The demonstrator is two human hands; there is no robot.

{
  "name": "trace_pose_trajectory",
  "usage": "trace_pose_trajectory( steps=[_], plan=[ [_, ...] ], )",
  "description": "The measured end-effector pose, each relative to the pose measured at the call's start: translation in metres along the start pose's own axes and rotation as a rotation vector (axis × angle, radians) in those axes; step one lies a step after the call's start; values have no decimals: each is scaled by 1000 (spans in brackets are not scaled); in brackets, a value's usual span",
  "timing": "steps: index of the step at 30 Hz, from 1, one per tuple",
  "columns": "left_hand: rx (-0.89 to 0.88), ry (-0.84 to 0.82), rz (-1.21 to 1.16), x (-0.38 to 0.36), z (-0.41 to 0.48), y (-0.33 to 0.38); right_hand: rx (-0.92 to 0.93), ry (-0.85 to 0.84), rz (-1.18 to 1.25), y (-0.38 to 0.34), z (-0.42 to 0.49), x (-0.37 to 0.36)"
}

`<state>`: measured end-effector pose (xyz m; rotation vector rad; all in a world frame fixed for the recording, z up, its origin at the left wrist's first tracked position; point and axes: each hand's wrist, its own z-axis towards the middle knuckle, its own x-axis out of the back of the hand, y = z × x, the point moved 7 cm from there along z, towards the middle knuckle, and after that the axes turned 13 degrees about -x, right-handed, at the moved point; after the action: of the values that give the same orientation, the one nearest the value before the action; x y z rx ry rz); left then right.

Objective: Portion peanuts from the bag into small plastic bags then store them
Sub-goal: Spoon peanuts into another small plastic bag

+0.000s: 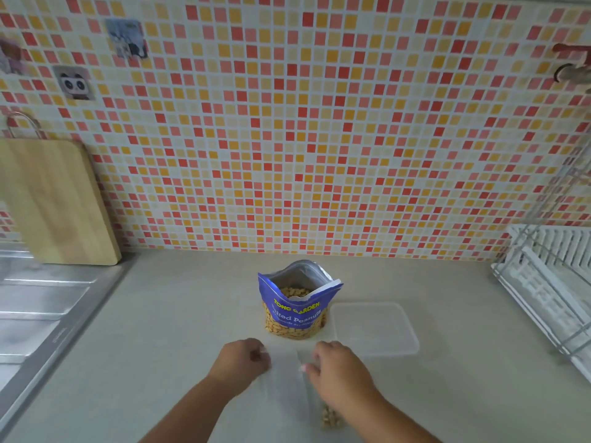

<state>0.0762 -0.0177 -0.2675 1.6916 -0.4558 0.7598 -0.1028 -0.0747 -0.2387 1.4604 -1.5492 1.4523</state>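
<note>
A blue bag of salted peanuts (295, 306) stands upright and torn open on the pale counter, peanuts showing inside. In front of it lies a clear small plastic bag (284, 377), flat on the counter. My left hand (243, 358) pinches its top left corner. My right hand (339, 369) grips the top right part of the plastic. A small heap of peanuts (331, 418) shows through clear plastic under my right wrist; whether it sits in the same bag I cannot tell.
A clear plastic lid or container (374, 329) lies right of the peanut bag. A white dish rack (550, 282) fills the right edge. A steel sink drainboard (41, 311) and a wooden cutting board (54, 203) are on the left. A tiled wall stands behind.
</note>
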Motion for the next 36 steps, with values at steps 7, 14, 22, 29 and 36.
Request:
trace_pose_trajectory(
  steps=[7,14,22,29,36],
  plan=[
    [-118,-227,-413,21,-10,54,87,-89,681,-26,-8,26],
    [-252,164,-304,58,-6,92,112,-44,877,-41,-11,74],
    [-510,404,268,81,0,140,61,-24,911,-49,-10,114],
    [-703,442,507,91,1,166,83,-52,749,-62,-10,141],
    [-543,131,234,85,4,163,137,-89,595,-62,-9,138]
  ],
)
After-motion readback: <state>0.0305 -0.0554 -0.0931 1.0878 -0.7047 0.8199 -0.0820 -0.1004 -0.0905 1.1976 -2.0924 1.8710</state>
